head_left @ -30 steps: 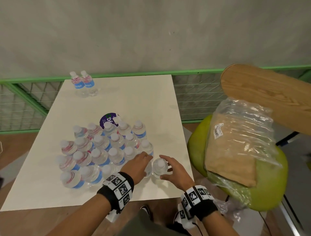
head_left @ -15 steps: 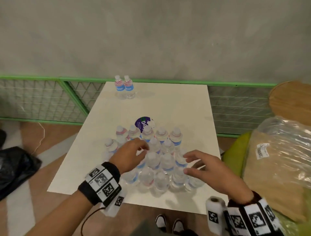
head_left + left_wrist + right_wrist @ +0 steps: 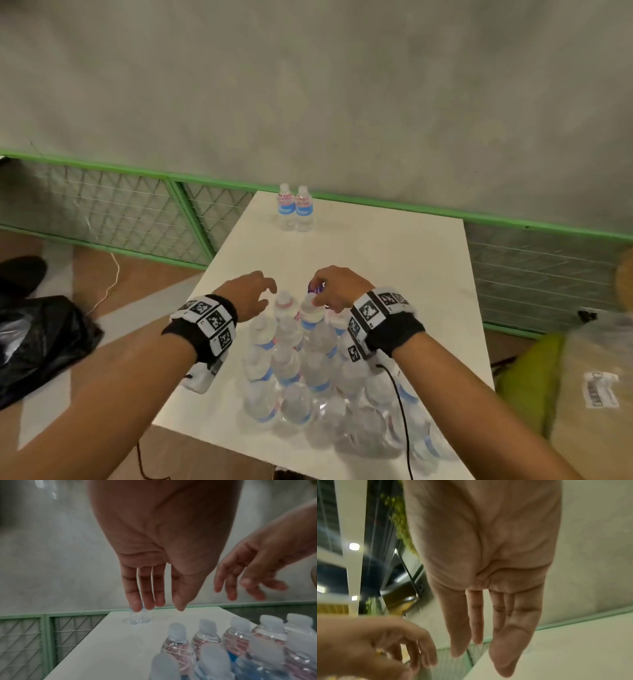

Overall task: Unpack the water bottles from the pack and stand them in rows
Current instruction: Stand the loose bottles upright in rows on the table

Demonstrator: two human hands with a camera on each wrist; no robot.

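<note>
Both hands over the bottle cluster, neither gripping.
Left hand (image 3: 248, 294) and right hand (image 3: 337, 291) hover mid-frame, fingers loose and apart, holding nothing; water bottles (image 3: 308, 370) stand bunched at lower centre of the white desk (image 3: 394, 274); two bottles (image 3: 295, 211) stand side by side at its far edge.

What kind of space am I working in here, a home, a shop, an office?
Hard to say for sure; probably a café or shared commercial space, not a home. Clues: a bare concrete wall, green-framed wire-mesh railing behind a plain white table, and recessed ceiling lights with hanging greenery.
</note>
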